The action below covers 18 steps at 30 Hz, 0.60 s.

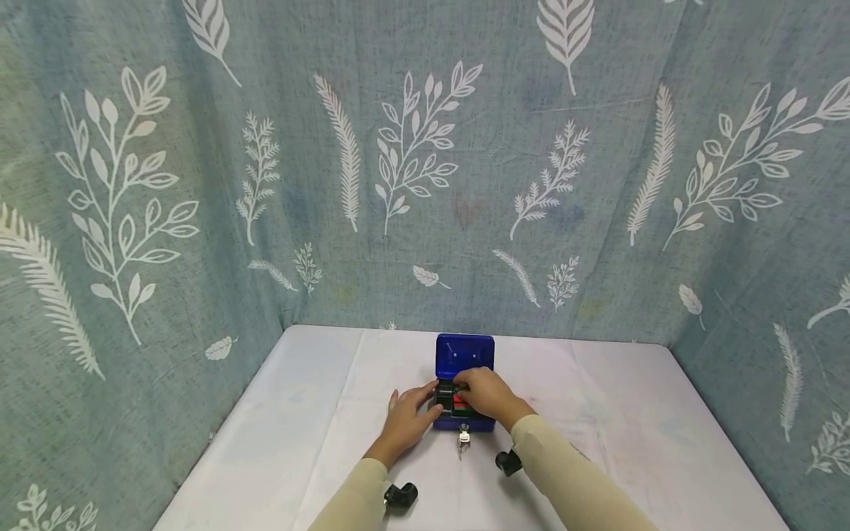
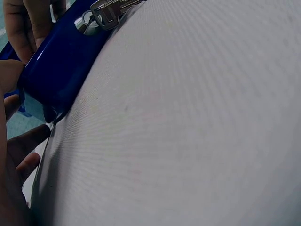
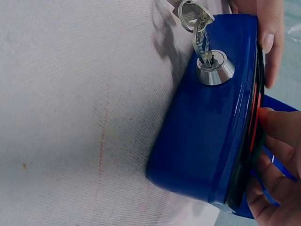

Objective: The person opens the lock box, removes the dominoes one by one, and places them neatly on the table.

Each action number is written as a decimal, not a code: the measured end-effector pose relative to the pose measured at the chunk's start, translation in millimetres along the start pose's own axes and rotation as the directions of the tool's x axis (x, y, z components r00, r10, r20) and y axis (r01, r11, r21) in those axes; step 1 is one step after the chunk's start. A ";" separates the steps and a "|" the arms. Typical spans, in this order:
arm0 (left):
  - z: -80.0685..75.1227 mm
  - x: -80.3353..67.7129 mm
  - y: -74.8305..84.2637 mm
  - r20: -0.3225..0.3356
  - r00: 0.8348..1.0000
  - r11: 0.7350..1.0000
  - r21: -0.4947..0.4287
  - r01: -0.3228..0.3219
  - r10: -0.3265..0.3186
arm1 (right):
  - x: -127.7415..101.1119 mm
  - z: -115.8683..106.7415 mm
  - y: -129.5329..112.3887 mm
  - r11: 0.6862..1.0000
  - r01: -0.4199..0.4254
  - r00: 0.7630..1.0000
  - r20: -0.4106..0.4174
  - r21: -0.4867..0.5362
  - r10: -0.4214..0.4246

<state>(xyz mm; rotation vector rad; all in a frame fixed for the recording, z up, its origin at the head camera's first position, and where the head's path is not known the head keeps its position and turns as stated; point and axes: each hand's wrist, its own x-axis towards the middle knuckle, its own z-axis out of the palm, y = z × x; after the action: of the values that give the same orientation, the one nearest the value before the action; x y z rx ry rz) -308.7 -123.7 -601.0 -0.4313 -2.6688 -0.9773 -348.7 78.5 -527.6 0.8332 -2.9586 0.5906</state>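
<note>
At the centre of the head view, low in the frame, a small blue cash box (image 1: 465, 383) sits on the white table (image 1: 319, 413) with its lid raised. The left hand (image 1: 406, 420) rests against the box's left side, fingers relaxed. The right hand (image 1: 488, 392) reaches into the tray, fingers curled; whether it holds anything I cannot tell. Keys (image 3: 197, 28) hang from the front lock (image 3: 215, 69).
</note>
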 end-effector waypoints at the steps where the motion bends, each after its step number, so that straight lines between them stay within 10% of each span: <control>1: -0.2 -0.3 0.2 -0.002 1.000 1.000 -0.001 -0.004 0.004 | -0.3 -0.1 -0.1 1.000 0.002 1.000 -0.004 -0.001 -0.002; 18: 3.8 1.2 -4.1 -0.001 1.000 1.000 0.006 0.002 -0.002 | -0.8 -4.2 1.1 1.000 -0.003 0.998 -0.058 0.006 0.004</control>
<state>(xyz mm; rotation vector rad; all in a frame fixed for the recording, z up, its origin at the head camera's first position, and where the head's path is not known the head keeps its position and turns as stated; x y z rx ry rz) -311.9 -124.0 -605.8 -0.4263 -2.6712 -0.9693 -349.0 81.2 -524.2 0.7975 -2.9081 0.6134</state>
